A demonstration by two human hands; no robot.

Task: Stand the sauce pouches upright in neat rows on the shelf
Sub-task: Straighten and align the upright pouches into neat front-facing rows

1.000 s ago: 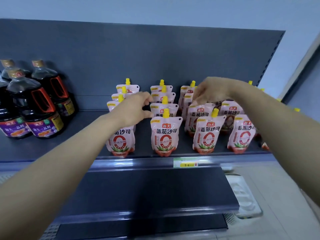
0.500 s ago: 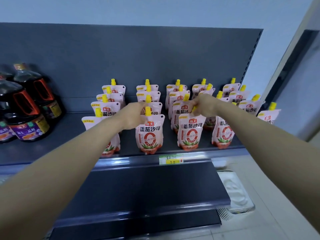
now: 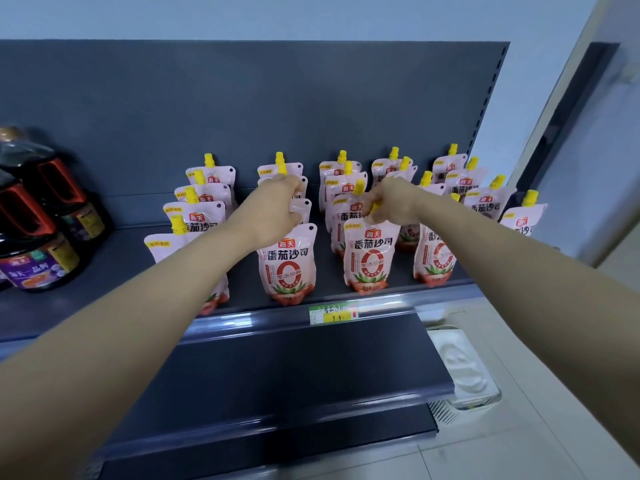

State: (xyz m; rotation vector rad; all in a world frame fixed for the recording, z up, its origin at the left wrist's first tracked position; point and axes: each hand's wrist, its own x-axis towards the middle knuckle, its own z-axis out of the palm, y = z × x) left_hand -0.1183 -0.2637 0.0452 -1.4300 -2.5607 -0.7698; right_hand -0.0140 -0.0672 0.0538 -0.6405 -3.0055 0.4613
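The sauce pouches [image 3: 211, 176] stand upright on the dark shelf [image 3: 104, 271] in five columns that run from the front edge back toward 12 o'clock, each with a yellow cap on top. The right hand [image 3: 394, 202] pinches the yellow cap [image 3: 376, 206] of the middle front pouch [image 3: 369, 261], which stands on its base at the shelf's front edge. At 9 o'clock from it, the left hand [image 3: 277, 209] has its fingers curled over the tops of the pouches in the second column, just above the second-column front pouch [image 3: 287, 263]. It grips one of them, though I cannot tell which. The left forearm crosses in front of the first column's front pouch. Dark sauce bottles [image 3: 38, 237] with red handles stand at 9 o'clock on the same shelf, well apart from the pouches. A green and yellow price tag [image 3: 332, 313] sits on the front rail at 6 o'clock from the middle pouch. A lower shelf [image 3: 294, 368] juts out beneath, and a white moulded tray [image 3: 464, 368] lies on the floor at 4 o'clock.
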